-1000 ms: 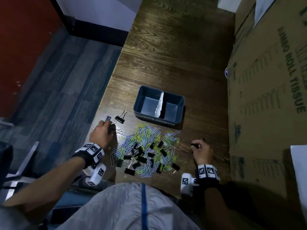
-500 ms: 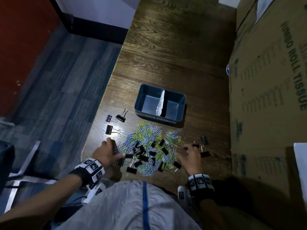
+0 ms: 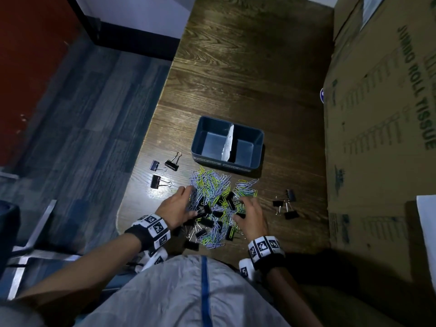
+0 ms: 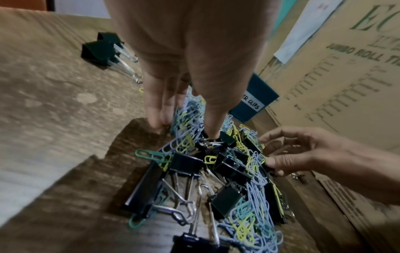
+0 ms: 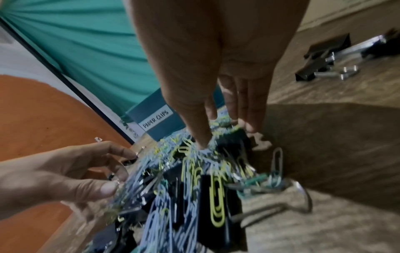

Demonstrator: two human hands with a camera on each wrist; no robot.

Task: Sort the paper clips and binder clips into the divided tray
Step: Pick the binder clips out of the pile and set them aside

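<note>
A big mixed pile point(image 3: 213, 208) of paper clips and black binder clips lies on the table point(image 3: 236, 79), just in front of the blue divided tray point(image 3: 227, 145). Both hands are in the pile. The left hand point(image 3: 175, 210) has its fingers mostly straight and touches the clips. The right hand point(image 3: 251, 214) has bent fingers over the clips; I cannot tell if it holds one. Three binder clips point(image 3: 162, 171) lie to the left, three more point(image 3: 286, 204) to the right.
</note>
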